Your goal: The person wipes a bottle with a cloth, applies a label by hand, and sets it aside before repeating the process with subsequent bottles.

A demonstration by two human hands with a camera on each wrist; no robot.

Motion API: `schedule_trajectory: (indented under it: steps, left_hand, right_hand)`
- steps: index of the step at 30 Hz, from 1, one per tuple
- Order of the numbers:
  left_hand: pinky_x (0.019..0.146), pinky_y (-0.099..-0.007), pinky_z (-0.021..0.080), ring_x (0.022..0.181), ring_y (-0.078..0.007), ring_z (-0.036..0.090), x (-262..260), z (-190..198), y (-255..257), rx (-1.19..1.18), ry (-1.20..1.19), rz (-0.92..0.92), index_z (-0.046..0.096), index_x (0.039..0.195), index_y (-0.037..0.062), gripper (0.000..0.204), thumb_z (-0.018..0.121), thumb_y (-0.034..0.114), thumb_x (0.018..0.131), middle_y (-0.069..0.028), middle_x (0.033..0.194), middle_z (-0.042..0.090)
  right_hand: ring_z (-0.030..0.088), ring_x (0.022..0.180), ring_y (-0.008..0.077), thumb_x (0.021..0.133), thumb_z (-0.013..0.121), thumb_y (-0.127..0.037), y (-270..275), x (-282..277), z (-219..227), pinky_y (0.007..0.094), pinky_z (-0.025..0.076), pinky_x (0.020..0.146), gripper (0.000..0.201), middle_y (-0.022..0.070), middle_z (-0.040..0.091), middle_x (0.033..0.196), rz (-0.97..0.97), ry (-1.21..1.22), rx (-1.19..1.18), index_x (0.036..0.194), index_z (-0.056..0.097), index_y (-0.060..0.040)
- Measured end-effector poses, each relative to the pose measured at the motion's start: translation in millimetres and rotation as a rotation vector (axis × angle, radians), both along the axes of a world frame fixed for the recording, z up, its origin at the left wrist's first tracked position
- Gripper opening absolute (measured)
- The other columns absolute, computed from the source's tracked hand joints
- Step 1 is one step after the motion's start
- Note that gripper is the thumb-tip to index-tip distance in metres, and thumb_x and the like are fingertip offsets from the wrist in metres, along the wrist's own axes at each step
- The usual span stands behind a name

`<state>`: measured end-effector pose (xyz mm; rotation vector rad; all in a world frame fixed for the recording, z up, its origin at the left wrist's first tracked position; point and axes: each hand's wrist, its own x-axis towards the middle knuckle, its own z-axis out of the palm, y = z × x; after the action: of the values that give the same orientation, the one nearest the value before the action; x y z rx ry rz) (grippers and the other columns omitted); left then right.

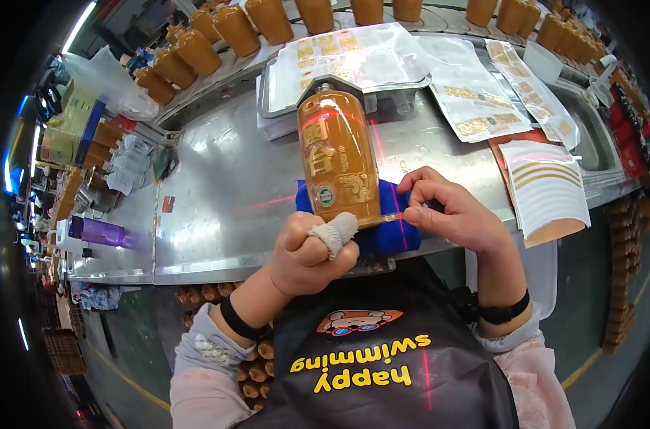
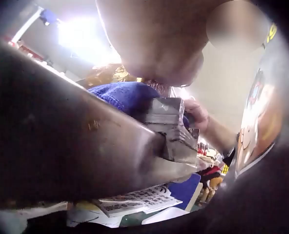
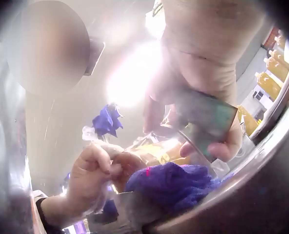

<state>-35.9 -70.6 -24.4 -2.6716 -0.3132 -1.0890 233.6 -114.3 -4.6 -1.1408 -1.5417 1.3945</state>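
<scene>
A glossy brown bottle [image 1: 339,161] with gold lettering lies on a blue cloth [image 1: 391,239], its base toward the person. My left hand [image 1: 307,250] is at the base with curled fingers, and a white cloth cover [image 1: 334,234] on one digit presses the bottle's lower edge. A thin gold strip [image 1: 382,219] runs along that edge to my right hand [image 1: 457,211], which pinches its free end between thumb and finger. In the right wrist view a flat greenish piece [image 3: 217,124] overlaps the right hand's fingers. The left hand's underside is hidden in the head view.
Behind the bottle is a tray [image 1: 275,107] topped with gold sticker sheets [image 1: 382,61]. More sheets [image 1: 475,100] and a stack of curved gold strips [image 1: 546,179] lie right, near a sink [image 1: 600,139]. Brown bottles [image 1: 235,28] line the back. A purple bottle [image 1: 99,232] is far left.
</scene>
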Motion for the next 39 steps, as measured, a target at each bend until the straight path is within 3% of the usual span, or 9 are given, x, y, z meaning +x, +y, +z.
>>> schedule_trajectory:
  steps: [5, 11, 20, 23, 29, 32, 35, 38, 39]
  left_hand:
    - [0.066, -0.0322, 0.047, 0.087, -0.0224, 0.048, 9, 11, 7, 0.004, 0.032, -0.08, 0.064, 0.078, 0.0215, 0.025, 0.073, 0.01, 0.058, 0.0004, 0.098, 0.05]
    - [0.064, -0.0362, 0.043, 0.088, -0.0263, 0.048, -1, -3, -2, -0.087, -0.053, 0.016, 0.066, 0.077, 0.0192, 0.024, 0.072, 0.009, 0.057, -0.0039, 0.101, 0.049]
    - [0.064, -0.0369, 0.042, 0.086, -0.0261, 0.047, 10, 8, 9, 0.024, 0.053, -0.122, 0.067, 0.076, 0.0196, 0.024, 0.072, 0.008, 0.056, -0.0034, 0.091, 0.042]
    - [0.064, -0.0364, 0.042, 0.085, -0.0264, 0.047, 2, 2, 1, -0.037, -0.03, -0.009, 0.067, 0.075, 0.0195, 0.023, 0.071, 0.008, 0.056, -0.0034, 0.092, 0.042]
    - [0.067, -0.0378, 0.042, 0.085, -0.0276, 0.048, 6, 9, 3, -0.017, 0.042, -0.051, 0.066, 0.077, 0.019, 0.024, 0.071, 0.007, 0.057, -0.0044, 0.097, 0.042]
    - [0.068, -0.0381, 0.042, 0.085, -0.0277, 0.049, 5, 8, 5, -0.014, 0.04, -0.096, 0.066, 0.077, 0.0185, 0.023, 0.07, 0.007, 0.057, -0.0042, 0.099, 0.043]
    - [0.066, -0.037, 0.043, 0.085, -0.0273, 0.049, 1, 1, -1, -0.068, -0.023, -0.008, 0.066, 0.076, 0.0181, 0.023, 0.071, 0.007, 0.057, -0.0036, 0.1, 0.043]
    - [0.064, -0.0358, 0.043, 0.085, -0.0269, 0.049, 1, -1, -5, -0.086, -0.054, 0.031, 0.066, 0.076, 0.0181, 0.023, 0.071, 0.008, 0.056, -0.003, 0.1, 0.044]
    - [0.063, -0.0355, 0.043, 0.085, -0.0267, 0.049, 0, -1, -4, -0.078, -0.057, 0.028, 0.066, 0.075, 0.0182, 0.023, 0.072, 0.008, 0.056, -0.0029, 0.1, 0.044]
  right_hand:
    - [0.047, 0.085, 0.006, 0.092, 0.067, -0.022, -2, 1, -1, 0.0228, 0.042, 0.074, 0.022, 0.0046, 0.048, 0.116, -0.002, 0.001, 0.041, 0.082, 0.056, -0.0053]
    - [0.047, 0.085, 0.0063, 0.092, 0.068, -0.023, -2, 3, 4, 0.0223, 0.042, 0.074, 0.024, 0.0052, 0.048, 0.116, 0.001, -0.029, 0.049, 0.081, 0.055, -0.0057]
    - [0.046, 0.083, 0.0058, 0.092, 0.068, -0.023, -1, 1, -3, 0.0223, 0.042, 0.073, 0.024, 0.0044, 0.047, 0.116, -0.004, -0.031, 0.04, 0.081, 0.055, -0.006]
    - [0.049, 0.098, 0.0151, 0.09, 0.069, -0.023, -2, 0, -1, 0.0274, 0.041, 0.085, 0.023, 0.0069, 0.053, 0.109, -0.019, 0.009, 0.04, 0.082, 0.057, -0.004]
    - [0.049, 0.098, 0.0156, 0.091, 0.068, -0.022, 0, 0, -4, 0.0273, 0.041, 0.085, 0.024, 0.0072, 0.053, 0.108, -0.019, -0.03, 0.037, 0.082, 0.058, -0.0034]
    - [0.047, 0.085, 0.006, 0.092, 0.068, -0.021, 1, 0, -4, 0.0218, 0.042, 0.073, 0.023, 0.0049, 0.047, 0.116, 0.005, -0.029, 0.062, 0.082, 0.055, -0.0054]
    - [0.047, 0.085, 0.0064, 0.092, 0.067, -0.021, 1, -2, -2, 0.0222, 0.042, 0.073, 0.023, 0.0049, 0.048, 0.116, 0.003, -0.017, 0.038, 0.082, 0.055, -0.0052]
    - [0.05, 0.099, 0.0167, 0.091, 0.069, -0.023, 1, -3, -2, 0.0278, 0.041, 0.086, 0.024, 0.0083, 0.053, 0.109, -0.023, -0.021, 0.018, 0.082, 0.058, -0.0035]
    - [0.049, 0.094, 0.0133, 0.091, 0.069, -0.023, 2, -3, -5, 0.0259, 0.041, 0.082, 0.024, 0.007, 0.052, 0.111, -0.012, -0.044, 0.061, 0.082, 0.057, -0.004]
